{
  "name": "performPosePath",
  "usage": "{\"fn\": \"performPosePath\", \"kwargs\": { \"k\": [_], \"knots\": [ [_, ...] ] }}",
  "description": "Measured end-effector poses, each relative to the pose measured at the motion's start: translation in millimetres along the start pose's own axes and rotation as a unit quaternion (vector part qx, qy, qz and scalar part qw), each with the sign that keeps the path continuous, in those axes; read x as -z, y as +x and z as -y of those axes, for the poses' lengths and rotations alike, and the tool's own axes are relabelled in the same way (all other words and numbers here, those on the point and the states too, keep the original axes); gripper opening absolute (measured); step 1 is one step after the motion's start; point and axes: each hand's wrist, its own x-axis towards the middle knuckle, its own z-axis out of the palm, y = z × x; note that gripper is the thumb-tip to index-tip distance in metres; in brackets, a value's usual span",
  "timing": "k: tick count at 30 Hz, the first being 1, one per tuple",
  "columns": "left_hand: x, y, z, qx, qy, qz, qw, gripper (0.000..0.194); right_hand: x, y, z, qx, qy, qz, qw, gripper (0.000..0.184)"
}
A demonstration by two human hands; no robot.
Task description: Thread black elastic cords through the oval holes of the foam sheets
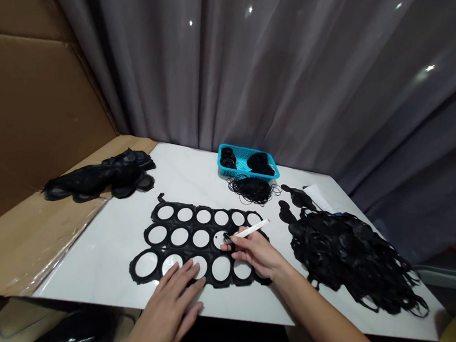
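Head view, looking down on a white table (93, 265) with a marble-like top. At the middle of it, flat, a black sheet (194, 215) cut with three rows of round holes, its lower edge near the table's front edge.

Left hand (171, 300) open and wide, fingers (186, 274) spread and resting on the bottom row of the sheet, beside the third hole, the heel of the hand off the table's edge. Right hand (256, 251) closed narrow around a white marker (251, 228), gripping low on the barrel, the dark tip at the rim of the fourth hole in the middle row. Spread fingers probably the sounder way to pin the sheet against sliding, and a short grip near the tip good for close control at the rim.

Right of the sheet, a large heap of black cutouts (344, 257), tangled, with a white paper (318, 197) partly under its far end. Farther back, a blue basket (242, 150) holding black bundles, and a loose black coil (252, 190) just in front of it. Left, on cardboard (27, 119), a smaller black pile (98, 174). Behind everything, a grey curtain (301, 81).
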Motion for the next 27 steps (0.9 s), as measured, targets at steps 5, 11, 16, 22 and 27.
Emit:
{"fn": "performPosePath", "kwargs": {
  "k": [5, 11, 16, 22, 27],
  "knots": [
    [4.1, -13.2, 4.7, 0.014, 0.003, -0.007, 1.0, 0.037, -20.0, -9.3, -11.1, -0.023, 0.009, 0.07, 0.997, 0.036],
    [-0.5, -23.3, 3.9, 0.009, 0.019, 0.001, 1.0, 0.044, -48.3, -21.0, -37.3, 0.104, -0.285, 0.041, 0.952, 0.027],
    [-2.9, -28.7, 3.1, 0.009, 0.022, 0.021, 0.999, 0.049, -57.9, -25.4, -44.6, 0.184, -0.438, 0.036, 0.879, 0.022],
    [-3.8, -29.6, 3.5, 0.004, 0.038, 0.036, 0.999, 0.052, -56.0, -24.1, -49.4, 0.226, -0.488, 0.046, 0.842, 0.02],
    [-3.0, -28.3, 2.7, 0.01, 0.033, 0.033, 0.999, 0.053, -53.4, -21.6, -52.9, 0.252, -0.495, 0.054, 0.83, 0.021]
  ]
}}
